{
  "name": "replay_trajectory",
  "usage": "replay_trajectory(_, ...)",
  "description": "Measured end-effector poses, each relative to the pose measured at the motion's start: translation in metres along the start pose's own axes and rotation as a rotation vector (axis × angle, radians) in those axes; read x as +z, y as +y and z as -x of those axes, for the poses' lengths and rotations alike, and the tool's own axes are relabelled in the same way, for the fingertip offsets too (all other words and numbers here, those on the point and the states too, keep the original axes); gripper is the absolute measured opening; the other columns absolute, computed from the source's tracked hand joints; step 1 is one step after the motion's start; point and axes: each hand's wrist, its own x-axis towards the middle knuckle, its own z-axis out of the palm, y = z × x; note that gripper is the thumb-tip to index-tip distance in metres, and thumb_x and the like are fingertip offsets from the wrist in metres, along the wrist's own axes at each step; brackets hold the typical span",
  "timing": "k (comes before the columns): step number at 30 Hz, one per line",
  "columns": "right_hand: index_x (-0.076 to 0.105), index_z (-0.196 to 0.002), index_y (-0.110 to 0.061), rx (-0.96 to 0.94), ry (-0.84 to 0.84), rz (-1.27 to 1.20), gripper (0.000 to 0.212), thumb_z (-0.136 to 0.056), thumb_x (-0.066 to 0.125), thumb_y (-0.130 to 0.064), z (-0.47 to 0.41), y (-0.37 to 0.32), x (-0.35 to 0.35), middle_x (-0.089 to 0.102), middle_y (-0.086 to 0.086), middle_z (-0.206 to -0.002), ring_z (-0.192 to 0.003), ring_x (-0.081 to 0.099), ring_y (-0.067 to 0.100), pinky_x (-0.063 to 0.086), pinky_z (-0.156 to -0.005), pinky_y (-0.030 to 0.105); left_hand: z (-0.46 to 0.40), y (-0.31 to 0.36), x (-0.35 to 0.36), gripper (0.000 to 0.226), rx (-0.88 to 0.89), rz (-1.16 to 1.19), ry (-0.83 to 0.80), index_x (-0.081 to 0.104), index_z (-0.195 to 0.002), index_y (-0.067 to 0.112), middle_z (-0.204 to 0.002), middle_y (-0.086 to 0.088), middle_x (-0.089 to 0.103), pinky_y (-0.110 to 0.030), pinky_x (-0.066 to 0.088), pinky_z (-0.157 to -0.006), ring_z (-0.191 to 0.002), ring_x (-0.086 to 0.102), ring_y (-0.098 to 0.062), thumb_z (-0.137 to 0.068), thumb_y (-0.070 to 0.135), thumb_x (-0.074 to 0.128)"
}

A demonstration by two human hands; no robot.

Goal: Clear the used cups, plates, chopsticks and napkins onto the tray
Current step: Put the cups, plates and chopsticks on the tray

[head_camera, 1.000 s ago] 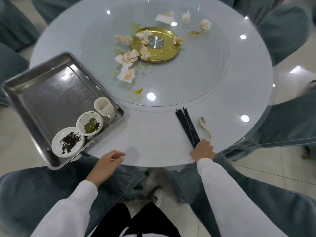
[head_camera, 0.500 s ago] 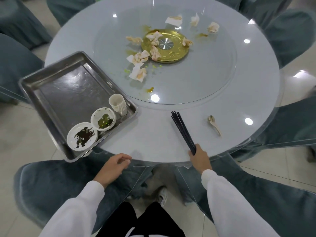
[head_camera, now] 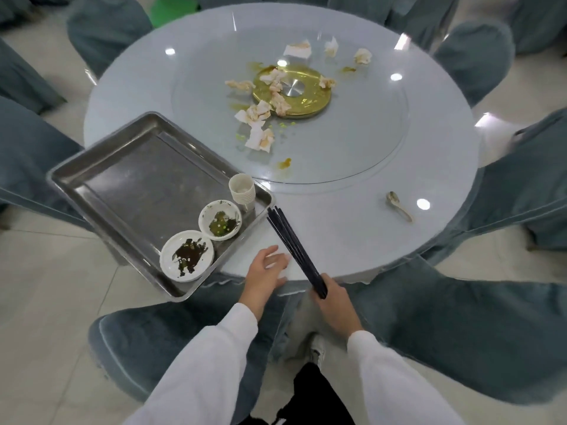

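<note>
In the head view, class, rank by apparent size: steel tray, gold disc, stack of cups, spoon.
1. Steel tray
2. Gold disc
3. Stack of cups
4. Spoon

The disc lies farther from the camera, so its true size is unsure.

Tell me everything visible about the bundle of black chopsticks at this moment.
The chopsticks are a bundle of several long, thin, dark sticks, material unclear. The right hand grips their near ends at the table's near edge. They slant away and leftward, far tips fanned slightly, ending beside the near right corner of the metal tray, not yet in it. The left hand is open just left of them; contact cannot be told.
</note>
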Motion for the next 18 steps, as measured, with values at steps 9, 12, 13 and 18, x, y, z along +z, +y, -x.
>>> replay_trajectory(9, 0.062, -0.109, -0.034, -0.080, 0.147, 0.224, 0.018, -0.095, 0.066, -0.043, 0.050, -0.091, 0.088, 0.063, -0.014, -0.076, -0.065, 0.060, 0.015, 0.044, -0.061, 0.032, 0.003, 0.022, -0.081, 0.030, -0.146, 0.568, -0.023, 0.059, -0.127, 0.007, -0.093, -0.013, 0.068, -0.044, 0.056, -0.090, -0.088, 0.068, -0.026, -0.100, 0.014, 0.069)
replay_trajectory(12, 0.062, -0.111, -0.034, -0.100, 0.161, 0.285, 0.022, -0.096, 0.065, -0.049, 0.062, -0.120, 0.105, 0.068, -0.013, -0.082, -0.070, 0.065, 0.015, 0.052, -0.065, 0.033, -0.001, 0.031, -0.096, 0.017, -0.187, 0.605, 0.102, 0.058, -0.109, 0.009, -0.065, -0.003, 0.054, -0.033, 0.054, -0.062, -0.056, 0.055, -0.018, -0.099, 0.013, 0.072)
replay_trajectory(13, 0.062, -0.109, -0.034, -0.114, 0.167, 0.289, 0.025, -0.094, 0.065, -0.054, 0.063, -0.127, 0.107, 0.070, -0.012, -0.083, -0.071, 0.067, 0.014, 0.055, -0.066, 0.034, -0.002, 0.035, -0.101, 0.015, -0.188, 0.614, 0.122, 0.058, -0.100, 0.011, -0.061, -0.001, 0.049, -0.030, 0.050, -0.056, -0.050, 0.050, -0.015, -0.099, 0.015, 0.072)
replay_trajectory(18, 0.069, -0.098, -0.036, -0.167, 0.110, -0.031, 0.056, -0.078, 0.061, -0.088, 0.067, -0.146, 0.094, 0.069, -0.011, -0.073, -0.062, 0.062, 0.004, 0.048, -0.062, 0.020, -0.011, 0.047, -0.116, 0.037, -0.209, 0.802, 0.172, 0.049, -0.070, 0.021, -0.056, 0.006, 0.039, -0.023, 0.039, -0.048, -0.045, 0.037, -0.009, -0.099, 0.023, 0.071)
